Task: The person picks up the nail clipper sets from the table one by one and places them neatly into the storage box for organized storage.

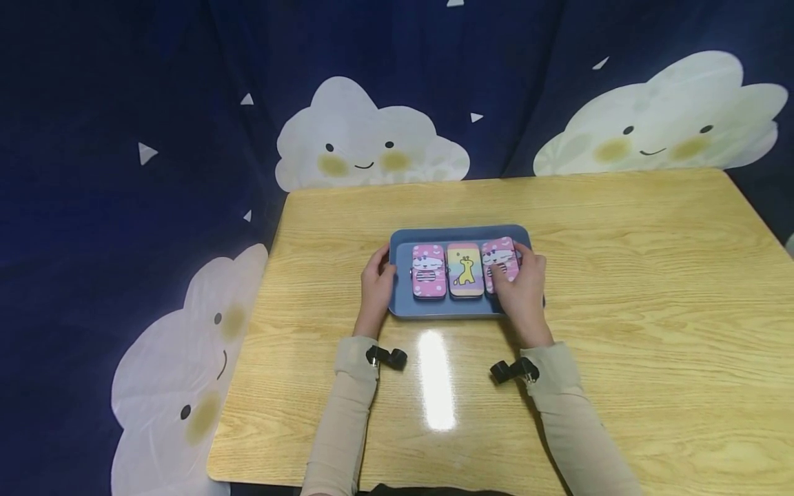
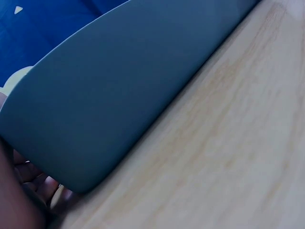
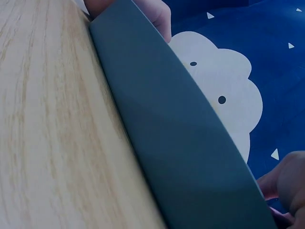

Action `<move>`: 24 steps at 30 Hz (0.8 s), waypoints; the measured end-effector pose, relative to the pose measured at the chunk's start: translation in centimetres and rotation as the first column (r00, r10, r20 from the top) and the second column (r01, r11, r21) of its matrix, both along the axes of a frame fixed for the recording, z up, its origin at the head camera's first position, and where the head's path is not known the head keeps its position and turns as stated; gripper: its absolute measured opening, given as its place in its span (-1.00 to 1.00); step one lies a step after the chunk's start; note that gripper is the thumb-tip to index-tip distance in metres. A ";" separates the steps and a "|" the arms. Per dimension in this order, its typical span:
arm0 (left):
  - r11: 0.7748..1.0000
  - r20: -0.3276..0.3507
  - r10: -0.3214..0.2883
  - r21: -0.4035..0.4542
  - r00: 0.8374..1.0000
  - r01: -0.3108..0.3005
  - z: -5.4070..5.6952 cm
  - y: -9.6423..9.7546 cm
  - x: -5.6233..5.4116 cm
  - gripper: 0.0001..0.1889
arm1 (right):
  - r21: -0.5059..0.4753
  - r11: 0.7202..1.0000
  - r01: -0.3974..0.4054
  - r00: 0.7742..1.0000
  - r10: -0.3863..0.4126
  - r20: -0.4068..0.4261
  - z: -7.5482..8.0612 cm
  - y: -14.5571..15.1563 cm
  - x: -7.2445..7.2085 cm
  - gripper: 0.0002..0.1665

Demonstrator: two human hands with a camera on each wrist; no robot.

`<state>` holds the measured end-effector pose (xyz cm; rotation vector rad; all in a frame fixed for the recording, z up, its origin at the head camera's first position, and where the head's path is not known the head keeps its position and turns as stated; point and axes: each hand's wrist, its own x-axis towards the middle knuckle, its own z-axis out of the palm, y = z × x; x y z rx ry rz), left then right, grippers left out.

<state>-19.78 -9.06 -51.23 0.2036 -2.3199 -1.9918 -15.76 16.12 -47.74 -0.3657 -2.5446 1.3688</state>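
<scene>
A blue-grey tray [image 1: 400,303] lies on the table with three small tins in a row. On the left is a pink tin [image 1: 429,271] with a white cartoon animal. The middle giraffe tin [image 1: 465,271] has a yellow giraffe on pastel stripes. A second pink tin [image 1: 498,251] on the right sits slightly turned, pinched by my right hand [image 1: 524,293] with the thumb across its face. My left hand [image 1: 375,286] grips the tray's left end, thumb at the rim. In the left wrist view its fingertips [image 2: 47,187] show past the tray's corner. The right wrist view mostly shows the tray's side wall [image 3: 167,129].
The wooden table [image 1: 651,289] extends around the tray, widest to the right. Behind it and at its left hangs a dark blue curtain [image 1: 186,83] with smiling clouds. Each wrist wears a small black camera [image 1: 397,358] on a strap.
</scene>
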 end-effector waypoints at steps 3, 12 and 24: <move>1.000 -0.009 0.001 -0.002 1.000 -0.001 0.0 0.0 0.0 -0.46 | 0.021 1.000 -0.004 1.000 0.004 0.011 0.1 0.0 0.1 -0.20; 1.000 -0.017 0.004 -0.004 1.000 -0.004 -0.1 0.0 0.0 -0.47 | 0.054 0.999 -0.001 1.000 0.000 0.022 0.0 -0.1 0.2 -0.19; 1.000 -0.009 0.001 -0.015 1.000 -0.001 0.0 0.0 -0.1 -0.46 | 0.117 0.993 0.009 1.000 -0.006 -0.030 -0.4 -0.3 0.5 -0.21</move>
